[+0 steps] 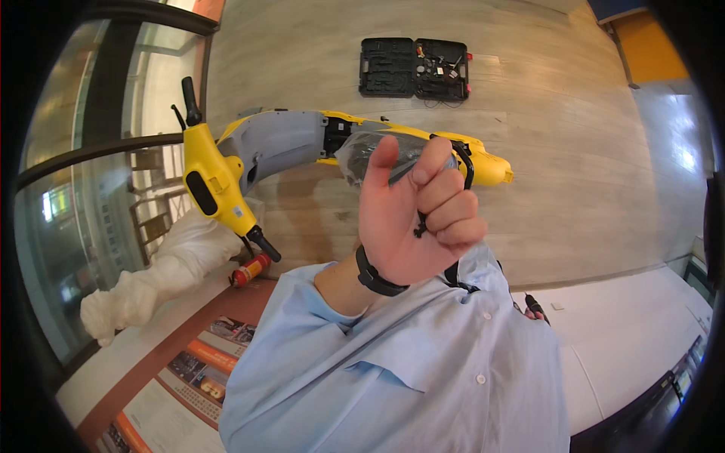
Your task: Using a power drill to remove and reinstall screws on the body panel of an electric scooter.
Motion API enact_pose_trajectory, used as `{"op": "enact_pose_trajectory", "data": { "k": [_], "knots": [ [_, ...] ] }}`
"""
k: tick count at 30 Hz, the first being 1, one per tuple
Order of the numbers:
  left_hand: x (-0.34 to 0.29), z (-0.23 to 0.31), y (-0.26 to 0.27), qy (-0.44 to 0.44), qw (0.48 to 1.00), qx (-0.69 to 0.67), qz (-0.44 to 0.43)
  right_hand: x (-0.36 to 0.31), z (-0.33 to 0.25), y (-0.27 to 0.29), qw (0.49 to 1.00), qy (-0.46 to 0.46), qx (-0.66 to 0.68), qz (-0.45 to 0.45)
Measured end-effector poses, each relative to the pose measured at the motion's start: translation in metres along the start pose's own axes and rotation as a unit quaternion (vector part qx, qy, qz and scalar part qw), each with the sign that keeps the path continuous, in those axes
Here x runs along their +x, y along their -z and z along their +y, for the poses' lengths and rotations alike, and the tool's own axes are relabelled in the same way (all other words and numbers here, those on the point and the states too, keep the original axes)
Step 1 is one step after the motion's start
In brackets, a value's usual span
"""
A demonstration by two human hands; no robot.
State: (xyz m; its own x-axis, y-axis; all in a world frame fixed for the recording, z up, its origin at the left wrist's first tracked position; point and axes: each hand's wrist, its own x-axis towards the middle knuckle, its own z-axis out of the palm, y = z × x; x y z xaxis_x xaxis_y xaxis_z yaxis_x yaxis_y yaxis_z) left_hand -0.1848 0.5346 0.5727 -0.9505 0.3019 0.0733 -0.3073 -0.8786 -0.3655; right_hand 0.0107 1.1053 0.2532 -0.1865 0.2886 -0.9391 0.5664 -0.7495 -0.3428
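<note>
My left hand (415,208) is raised in front of my chest, palm toward me. Its thumb points up and its fingers curl inward around a few small black pieces (420,224), partly hidden, that look like screws. A black band (375,273) circles that wrist. Beyond the hand stands a yellow and grey electric scooter (283,140), its yellow handlebar unit (211,181) to the left. Clear plastic film (355,155) covers part of its seat, which my hand partly hides. My right hand does not show.
An opened black tool case (387,72) with loose parts lies on the wooden floor (544,151). To the left are a red fire extinguisher (249,270) and a bundle in whitish wrapping (174,260) beside glass panes. At right, a black tool (535,306) rests by a white surface (627,332).
</note>
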Motion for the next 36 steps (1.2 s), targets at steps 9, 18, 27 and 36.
{"op": "enact_pose_trajectory", "data": {
  "k": [9, 18, 27, 36],
  "knots": [
    [0.006, -0.002, 0.005, -0.088, 0.988, 0.079, 0.096, -0.005, -0.022, 0.001, 0.997, -0.051, -0.057, 0.006],
    [0.017, -0.108, 0.048, -0.063, 0.990, 0.111, 0.053, 0.050, -0.061, 0.034, 0.991, -0.114, -0.052, -0.047],
    [0.082, -0.243, 0.081, -0.008, 0.995, -0.053, 0.079, 0.075, -0.123, 0.097, 0.996, -0.077, -0.038, -0.041],
    [0.110, -0.212, 0.166, -0.067, 0.934, 0.240, 0.256, 0.097, -0.155, 0.113, 0.989, -0.129, -0.059, -0.038]
  ]
}}
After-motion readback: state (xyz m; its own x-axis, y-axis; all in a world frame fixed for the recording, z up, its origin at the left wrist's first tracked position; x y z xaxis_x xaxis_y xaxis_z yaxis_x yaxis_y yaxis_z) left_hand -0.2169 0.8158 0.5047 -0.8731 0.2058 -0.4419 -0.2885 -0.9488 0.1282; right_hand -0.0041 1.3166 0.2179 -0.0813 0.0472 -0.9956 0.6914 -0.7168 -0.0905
